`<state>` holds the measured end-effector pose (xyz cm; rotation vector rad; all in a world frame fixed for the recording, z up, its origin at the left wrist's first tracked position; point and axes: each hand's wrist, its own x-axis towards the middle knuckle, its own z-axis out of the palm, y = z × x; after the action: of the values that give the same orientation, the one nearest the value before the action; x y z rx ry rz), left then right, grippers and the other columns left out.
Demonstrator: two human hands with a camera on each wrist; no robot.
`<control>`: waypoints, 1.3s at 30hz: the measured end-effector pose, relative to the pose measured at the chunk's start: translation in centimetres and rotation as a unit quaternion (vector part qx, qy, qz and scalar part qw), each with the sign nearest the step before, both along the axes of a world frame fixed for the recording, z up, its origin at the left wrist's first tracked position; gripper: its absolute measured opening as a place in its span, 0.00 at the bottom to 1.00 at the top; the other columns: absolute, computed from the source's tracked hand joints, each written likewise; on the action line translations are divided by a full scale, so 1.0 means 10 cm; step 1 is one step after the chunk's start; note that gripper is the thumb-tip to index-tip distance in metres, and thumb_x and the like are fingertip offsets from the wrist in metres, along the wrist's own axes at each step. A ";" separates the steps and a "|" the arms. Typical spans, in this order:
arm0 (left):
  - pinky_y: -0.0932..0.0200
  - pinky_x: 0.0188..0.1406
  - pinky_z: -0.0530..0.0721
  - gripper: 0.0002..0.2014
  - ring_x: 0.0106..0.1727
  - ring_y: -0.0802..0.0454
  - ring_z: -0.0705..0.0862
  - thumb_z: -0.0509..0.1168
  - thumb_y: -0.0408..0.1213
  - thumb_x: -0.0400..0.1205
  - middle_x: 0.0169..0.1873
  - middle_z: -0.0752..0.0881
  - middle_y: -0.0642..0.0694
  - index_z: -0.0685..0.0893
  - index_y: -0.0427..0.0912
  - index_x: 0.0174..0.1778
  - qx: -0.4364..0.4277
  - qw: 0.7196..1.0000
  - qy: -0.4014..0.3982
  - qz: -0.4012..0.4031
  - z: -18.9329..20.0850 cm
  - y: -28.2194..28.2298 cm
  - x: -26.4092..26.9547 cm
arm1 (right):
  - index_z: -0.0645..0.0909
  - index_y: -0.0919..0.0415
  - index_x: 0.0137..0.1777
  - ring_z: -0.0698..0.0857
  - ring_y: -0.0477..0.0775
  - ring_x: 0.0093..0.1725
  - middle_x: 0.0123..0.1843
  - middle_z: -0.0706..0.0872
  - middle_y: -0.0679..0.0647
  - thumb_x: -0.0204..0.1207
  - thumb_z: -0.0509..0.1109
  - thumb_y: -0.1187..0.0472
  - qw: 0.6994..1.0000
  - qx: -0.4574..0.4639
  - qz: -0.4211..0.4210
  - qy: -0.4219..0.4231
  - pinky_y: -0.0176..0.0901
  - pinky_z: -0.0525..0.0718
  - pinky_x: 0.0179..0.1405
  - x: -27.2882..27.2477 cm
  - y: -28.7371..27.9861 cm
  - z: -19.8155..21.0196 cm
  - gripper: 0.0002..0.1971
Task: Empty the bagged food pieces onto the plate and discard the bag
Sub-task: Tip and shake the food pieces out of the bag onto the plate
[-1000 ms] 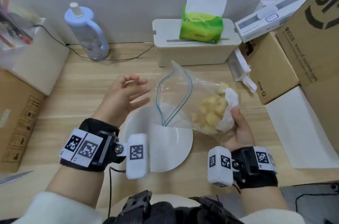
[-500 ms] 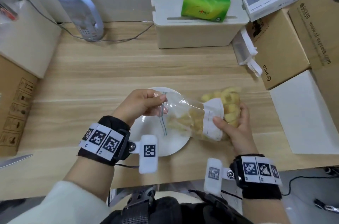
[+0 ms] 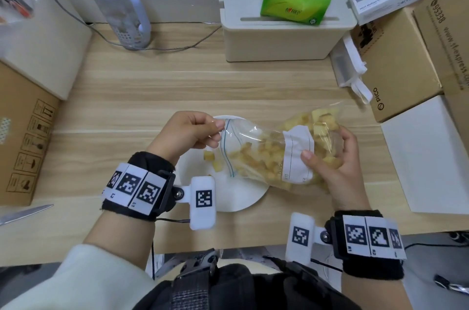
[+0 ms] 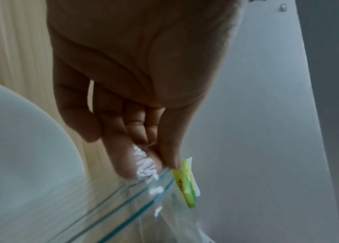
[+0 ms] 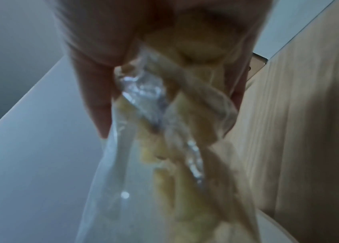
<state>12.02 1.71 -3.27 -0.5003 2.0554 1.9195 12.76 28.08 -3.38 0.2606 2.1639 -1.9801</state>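
Left hand [image 3: 189, 132]: grip narrow, thumb and fingertips [image 4: 123, 166] pinching the open zip edge of the clear plastic zip bag [image 3: 256, 147]. Right hand [image 3: 337, 165]: grip curled around the bag's closed, raised end, thumb on its white label. Bag lies tilted, mouth low over the round white plate [image 3: 243, 195] on the light wooden table [image 3: 177, 91]. Yellow cubed food pieces [image 3: 264, 154] mostly inside the bag; two lie on the plate by the mouth.
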 end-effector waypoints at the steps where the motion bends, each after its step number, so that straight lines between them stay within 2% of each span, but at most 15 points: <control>1: 0.68 0.31 0.77 0.08 0.23 0.63 0.83 0.68 0.41 0.74 0.20 0.86 0.56 0.83 0.44 0.30 -0.001 1.000 -0.005 -0.002 -0.02 0.01 0.00 | 0.71 0.37 0.63 0.79 0.52 0.67 0.70 0.78 0.48 0.49 0.81 0.47 1.000 0.010 -0.003 0.006 0.65 0.78 0.67 -0.01 0.00 0.01 0.39; 4: 0.65 0.34 0.78 0.09 0.23 0.63 0.82 0.68 0.41 0.74 0.19 0.86 0.55 0.83 0.45 0.29 0.002 1.000 -0.005 -0.008 -0.04 0.08 -0.03 | 0.71 0.39 0.64 0.79 0.51 0.66 0.68 0.78 0.47 0.52 0.80 0.48 0.999 0.024 -0.017 0.018 0.61 0.79 0.66 -0.01 0.00 0.03 0.37; 8: 0.70 0.27 0.79 0.09 0.21 0.63 0.81 0.68 0.39 0.75 0.19 0.84 0.55 0.82 0.46 0.27 0.048 0.999 0.012 -0.003 -0.02 0.18 -0.07 | 0.72 0.38 0.61 0.82 0.51 0.63 0.59 0.81 0.37 0.55 0.80 0.54 0.999 -0.001 -0.037 0.005 0.52 0.85 0.54 0.05 0.05 0.02 0.33; 12: 0.69 0.21 0.78 0.07 0.19 0.62 0.80 0.68 0.38 0.75 0.20 0.83 0.53 0.83 0.44 0.30 0.058 0.998 -0.019 0.010 -0.14 0.23 -0.08 | 0.75 0.32 0.54 0.79 0.53 0.66 0.65 0.79 0.41 0.59 0.78 0.55 0.998 0.021 -0.060 0.015 0.59 0.82 0.62 0.05 0.08 -0.02 0.26; 15: 0.70 0.19 0.77 0.08 0.17 0.62 0.79 0.67 0.37 0.76 0.19 0.83 0.53 0.82 0.43 0.30 0.046 0.998 -0.034 0.010 -0.21 0.26 -0.07 | 0.76 0.36 0.55 0.78 0.52 0.67 0.63 0.77 0.37 0.61 0.79 0.58 0.998 0.029 -0.058 0.024 0.59 0.82 0.62 0.04 0.06 -0.01 0.25; 17: 0.70 0.19 0.77 0.08 0.18 0.62 0.79 0.67 0.38 0.76 0.19 0.82 0.53 0.83 0.44 0.30 0.057 0.998 -0.031 0.004 -0.18 0.25 -0.08 | 0.75 0.37 0.57 0.78 0.52 0.67 0.63 0.78 0.37 0.59 0.78 0.56 0.998 0.029 -0.058 0.026 0.60 0.81 0.63 0.05 0.07 0.02 0.26; 20: 0.70 0.19 0.75 0.08 0.19 0.62 0.78 0.66 0.38 0.76 0.18 0.82 0.54 0.82 0.45 0.30 0.107 0.994 -0.025 0.002 -0.14 0.21 -0.10 | 0.74 0.39 0.60 0.78 0.46 0.65 0.60 0.78 0.30 0.59 0.78 0.54 0.996 0.041 -0.075 0.037 0.62 0.79 0.66 0.02 0.08 0.04 0.28; 22: 0.71 0.19 0.74 0.07 0.19 0.62 0.79 0.66 0.40 0.75 0.19 0.82 0.54 0.82 0.45 0.31 0.121 0.992 -0.041 0.007 -0.16 0.19 -0.09 | 0.74 0.40 0.59 0.76 0.39 0.64 0.59 0.75 0.28 0.63 0.79 0.58 0.995 0.051 -0.081 0.036 0.61 0.78 0.67 -0.01 0.06 0.03 0.26; 24: 0.71 0.19 0.74 0.08 0.19 0.62 0.79 0.66 0.40 0.75 0.18 0.83 0.54 0.81 0.44 0.30 0.112 0.993 -0.038 -0.003 -0.17 0.20 -0.07 | 0.74 0.42 0.59 0.75 0.36 0.62 0.60 0.76 0.32 0.66 0.77 0.63 0.995 0.049 -0.074 0.033 0.57 0.79 0.66 -0.03 0.03 0.02 0.25; 27: 0.71 0.20 0.74 0.07 0.19 0.62 0.79 0.66 0.39 0.73 0.17 0.83 0.53 0.81 0.42 0.30 0.130 0.991 0.004 -0.028 -0.08 0.20 -0.07 | 0.75 0.40 0.57 0.81 0.47 0.63 0.63 0.79 0.42 0.66 0.76 0.65 0.996 0.031 -0.074 0.039 0.49 0.84 0.56 -0.02 0.02 0.04 0.24; 28: 0.71 0.19 0.74 0.06 0.19 0.62 0.79 0.66 0.40 0.71 0.17 0.83 0.53 0.81 0.42 0.31 0.143 0.989 0.017 -0.030 -0.04 0.18 -0.08 | 0.76 0.38 0.55 0.81 0.48 0.62 0.64 0.80 0.44 0.67 0.75 0.65 0.996 0.018 -0.073 0.045 0.44 0.83 0.53 -0.01 0.03 0.05 0.24; 31: 0.71 0.17 0.72 0.07 0.18 0.62 0.79 0.67 0.42 0.68 0.17 0.82 0.53 0.81 0.42 0.33 0.152 0.988 0.002 -0.009 -0.05 0.11 -0.10 | 0.76 0.40 0.56 0.83 0.41 0.57 0.64 0.80 0.44 0.66 0.75 0.66 0.997 0.000 -0.060 0.052 0.36 0.83 0.47 -0.03 0.02 0.06 0.24; 34: 0.72 0.16 0.70 0.08 0.18 0.63 0.79 0.67 0.40 0.72 0.17 0.83 0.54 0.80 0.42 0.30 0.116 0.993 -0.031 -0.014 -0.14 0.08 -0.07 | 0.75 0.50 0.60 0.81 0.40 0.59 0.62 0.79 0.41 0.67 0.74 0.68 0.997 0.008 -0.055 0.052 0.25 0.82 0.42 -0.05 -0.05 0.05 0.24; 37: 0.72 0.16 0.69 0.09 0.18 0.63 0.79 0.67 0.43 0.68 0.17 0.83 0.53 0.79 0.41 0.30 0.125 0.992 -0.020 -0.023 -0.11 0.06 -0.02 | 0.76 0.47 0.58 0.82 0.42 0.58 0.60 0.81 0.41 0.66 0.75 0.67 0.996 0.014 -0.066 0.061 0.30 0.84 0.47 -0.03 -0.05 0.05 0.23; 39: 0.71 0.15 0.68 0.09 0.18 0.62 0.79 0.67 0.43 0.66 0.16 0.82 0.53 0.80 0.40 0.32 0.143 0.990 -0.012 -0.014 -0.09 0.01 -0.02 | 0.77 0.45 0.56 0.83 0.37 0.55 0.61 0.81 0.44 0.66 0.76 0.66 0.995 0.017 -0.067 0.078 0.33 0.83 0.51 -0.04 -0.04 0.07 0.22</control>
<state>11.86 1.84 -4.19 -0.4220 1.7231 2.1324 12.40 27.65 -2.64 0.2711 2.3351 -2.1021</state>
